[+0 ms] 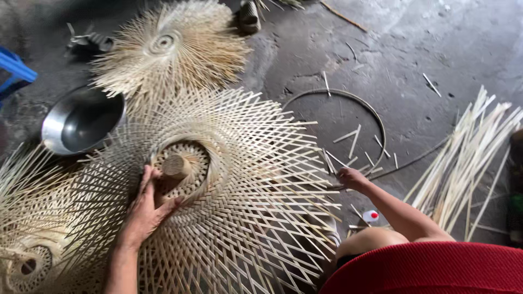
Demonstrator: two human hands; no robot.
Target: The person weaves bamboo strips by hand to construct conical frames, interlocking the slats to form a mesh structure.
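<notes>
Grey, cracked concrete floor fills the frame, strewn with short slivers of bamboo. At centre left the left hand lies with fingers spread on the weave, its thumb and forefinger wrapped around a short wooden peg that stands up in the weave's round middle. The right hand, right of centre, is closed on the tips of the strips at the weave's right edge. That weave is a wide, pale disc of thin crossed bamboo strips, tight and ringed around the centre, opening to a diamond lattice with loose ends fanning out all round. A second woven disc lies at upper centre, a metal bowl at left, a thin hoop beyond the right hand, and a bundle of loose strips at right.
</notes>
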